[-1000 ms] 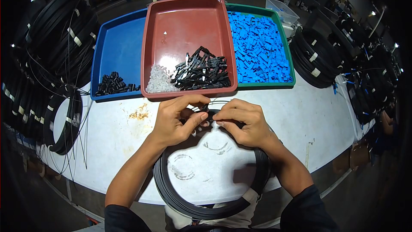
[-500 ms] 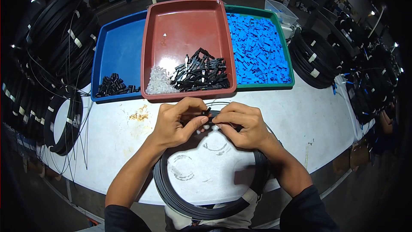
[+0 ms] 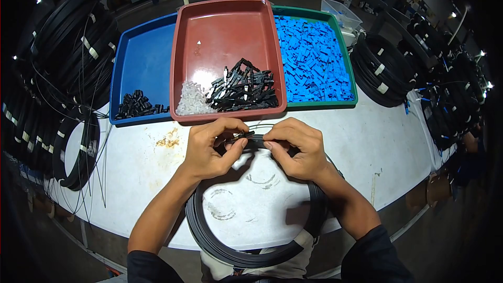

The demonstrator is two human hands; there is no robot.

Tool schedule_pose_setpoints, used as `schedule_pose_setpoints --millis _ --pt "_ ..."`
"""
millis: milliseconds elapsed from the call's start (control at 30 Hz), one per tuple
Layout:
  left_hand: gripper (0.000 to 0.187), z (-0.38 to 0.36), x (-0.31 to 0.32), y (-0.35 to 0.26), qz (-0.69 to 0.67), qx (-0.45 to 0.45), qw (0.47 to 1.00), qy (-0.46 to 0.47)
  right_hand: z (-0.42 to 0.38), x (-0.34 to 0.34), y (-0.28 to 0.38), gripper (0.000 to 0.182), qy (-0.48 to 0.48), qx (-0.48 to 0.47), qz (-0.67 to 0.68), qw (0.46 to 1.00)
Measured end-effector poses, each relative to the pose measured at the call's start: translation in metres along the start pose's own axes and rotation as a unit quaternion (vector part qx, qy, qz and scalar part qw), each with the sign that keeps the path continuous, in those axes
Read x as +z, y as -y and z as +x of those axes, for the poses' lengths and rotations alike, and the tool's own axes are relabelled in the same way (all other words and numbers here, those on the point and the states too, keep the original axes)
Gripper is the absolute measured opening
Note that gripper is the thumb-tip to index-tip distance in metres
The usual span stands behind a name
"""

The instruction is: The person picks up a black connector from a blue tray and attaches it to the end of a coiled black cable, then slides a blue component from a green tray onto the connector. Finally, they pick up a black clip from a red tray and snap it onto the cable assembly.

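My left hand pinches a small black connector between thumb and fingers, at the top of a large coil of black cable. To its right, my right hand has thumb and index finger closed at the thin cable beside the connector; what lies between its fingertips is too small to make out. A white band wraps the coil at its lower right. The coil's lower part hangs over the table's front edge against my body.
Beyond my hands are a blue tray with black pieces, a red tray with white and black parts, and a green tray full of blue pieces. Black cable coils stand right; more coils lie left.
The black connector has tipped from steep to nearly level in my left fingers. My right hand has drawn slightly away to the right, widening the gap. White bits below the fingers no longer show.
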State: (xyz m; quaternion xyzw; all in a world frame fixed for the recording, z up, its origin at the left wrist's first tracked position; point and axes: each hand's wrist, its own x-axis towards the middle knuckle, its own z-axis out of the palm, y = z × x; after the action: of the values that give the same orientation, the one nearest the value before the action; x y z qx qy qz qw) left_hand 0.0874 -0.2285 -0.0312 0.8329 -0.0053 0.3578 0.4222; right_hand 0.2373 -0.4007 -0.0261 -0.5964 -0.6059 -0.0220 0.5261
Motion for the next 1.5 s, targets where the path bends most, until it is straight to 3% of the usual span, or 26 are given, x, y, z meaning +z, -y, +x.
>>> schedule_pose_setpoints --millis 900,1500 --pt "0.020 -0.002 0.003 0.009 -0.021 0.017 0.999 0.038 -0.001 0.006 -0.013 0.020 -0.010 -0.094 -0.029 0.995" --pt "0.023 0.000 0.000 0.002 -0.022 0.012 0.998 0.058 -0.002 0.003 -0.007 0.019 -0.007 -0.097 -0.056 0.994"
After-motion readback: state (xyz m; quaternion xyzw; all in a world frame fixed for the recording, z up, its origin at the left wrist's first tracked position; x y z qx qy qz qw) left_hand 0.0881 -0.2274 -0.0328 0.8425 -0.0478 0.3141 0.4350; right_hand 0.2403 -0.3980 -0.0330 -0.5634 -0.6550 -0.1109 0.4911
